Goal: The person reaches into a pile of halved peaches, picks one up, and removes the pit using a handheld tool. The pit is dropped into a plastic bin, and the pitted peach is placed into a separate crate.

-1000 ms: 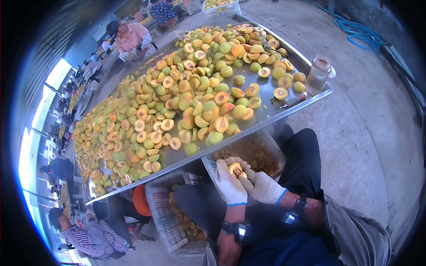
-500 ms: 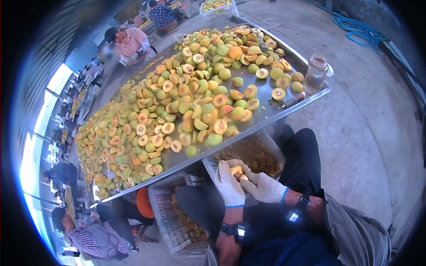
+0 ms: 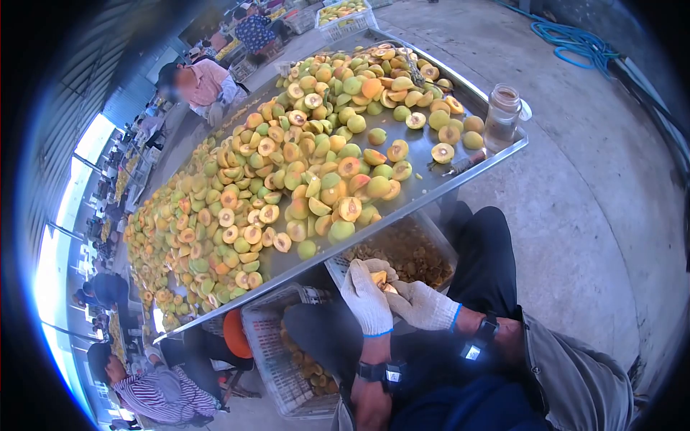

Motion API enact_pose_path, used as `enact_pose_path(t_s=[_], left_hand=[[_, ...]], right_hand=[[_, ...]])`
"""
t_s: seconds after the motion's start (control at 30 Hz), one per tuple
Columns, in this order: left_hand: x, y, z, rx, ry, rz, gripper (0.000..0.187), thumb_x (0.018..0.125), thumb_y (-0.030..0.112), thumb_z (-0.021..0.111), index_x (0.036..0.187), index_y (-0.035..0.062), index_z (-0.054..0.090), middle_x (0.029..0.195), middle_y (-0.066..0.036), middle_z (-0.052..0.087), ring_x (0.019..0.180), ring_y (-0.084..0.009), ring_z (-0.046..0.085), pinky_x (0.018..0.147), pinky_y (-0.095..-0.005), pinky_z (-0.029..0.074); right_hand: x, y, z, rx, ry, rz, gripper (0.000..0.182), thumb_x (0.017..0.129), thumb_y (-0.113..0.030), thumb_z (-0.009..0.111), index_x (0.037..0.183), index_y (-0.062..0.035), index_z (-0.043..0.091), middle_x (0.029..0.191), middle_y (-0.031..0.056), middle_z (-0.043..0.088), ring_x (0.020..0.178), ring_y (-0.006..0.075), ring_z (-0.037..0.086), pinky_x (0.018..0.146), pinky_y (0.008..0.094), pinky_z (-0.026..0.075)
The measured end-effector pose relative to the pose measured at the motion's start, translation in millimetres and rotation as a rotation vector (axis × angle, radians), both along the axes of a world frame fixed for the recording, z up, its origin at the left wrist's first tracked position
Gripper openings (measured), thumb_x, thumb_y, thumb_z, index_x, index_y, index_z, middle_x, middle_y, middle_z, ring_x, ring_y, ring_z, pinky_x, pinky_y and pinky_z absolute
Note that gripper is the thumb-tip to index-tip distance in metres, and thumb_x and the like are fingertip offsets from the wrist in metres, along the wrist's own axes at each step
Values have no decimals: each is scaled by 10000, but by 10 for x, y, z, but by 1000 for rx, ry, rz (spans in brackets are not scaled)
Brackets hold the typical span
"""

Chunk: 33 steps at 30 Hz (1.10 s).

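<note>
My left hand (image 3: 366,298), in a white knit glove with a blue cuff edge, is closed around an apricot half (image 3: 379,278). My right hand (image 3: 425,304), gloved the same way, is closed with its fingertips against that fruit; what it pinches, if anything, is hidden. Both hands are over the near side of a crate (image 3: 449,251) of brown pits and scraps, below the edge of the metal table (image 3: 424,188). Many yellow-green apricot halves (image 3: 349,208) are heaped on the table, several cut face up with pits showing.
A clear jar (image 3: 502,118) stands at the table's right corner beside a dark-handled tool (image 3: 463,165). On the floor at my left is a white crate (image 3: 269,359) with fruit halves. Co-workers sit across (image 3: 205,86) and at lower left (image 3: 165,391). A blue hose (image 3: 575,43) lies coiled.
The view has shifted slightly. My hands stay together around the apricot half, with a small shift of the fingers; the dark middle seen in the fruit earlier shows less now.
</note>
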State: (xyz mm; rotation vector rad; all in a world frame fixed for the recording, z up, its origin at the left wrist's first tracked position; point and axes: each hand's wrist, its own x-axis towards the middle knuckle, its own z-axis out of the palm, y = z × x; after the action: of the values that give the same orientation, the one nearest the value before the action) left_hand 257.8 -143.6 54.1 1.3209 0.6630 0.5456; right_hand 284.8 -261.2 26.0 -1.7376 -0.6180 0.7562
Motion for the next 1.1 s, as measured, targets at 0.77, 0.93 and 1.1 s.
enact_pose_path(t_s=[0.77, 0.93, 1.1], left_hand=[[-25, 345, -169, -16, -210, -587, 530, 1100, 336, 505, 774, -43, 683, 778, -151, 711, 695, -210, 669, 677, -331, 533], [-74, 144, -178, -157, -182, -368, 567, 1108, 387, 477, 832, -49, 713, 879, -155, 732, 758, -225, 692, 707, -346, 554], [-99, 227, -345, -94, -145, -406, 666, 1124, 446, 405, 791, -37, 718, 805, -151, 727, 721, -223, 690, 709, -342, 553]], right_hand=[[143, -187, 164, 119, 822, 248, 466, 1081, -536, 477, 819, -153, 521, 622, -68, 451, 470, 27, 402, 384, 206, 298], [165, -235, 19, 197, 947, 264, 426, 1092, -510, 474, 866, -153, 527, 621, -73, 408, 456, 28, 345, 379, 211, 262], [146, -220, -118, 219, 1086, 296, 400, 1102, -498, 482, 904, -155, 535, 628, -74, 381, 457, 30, 303, 386, 212, 245]])
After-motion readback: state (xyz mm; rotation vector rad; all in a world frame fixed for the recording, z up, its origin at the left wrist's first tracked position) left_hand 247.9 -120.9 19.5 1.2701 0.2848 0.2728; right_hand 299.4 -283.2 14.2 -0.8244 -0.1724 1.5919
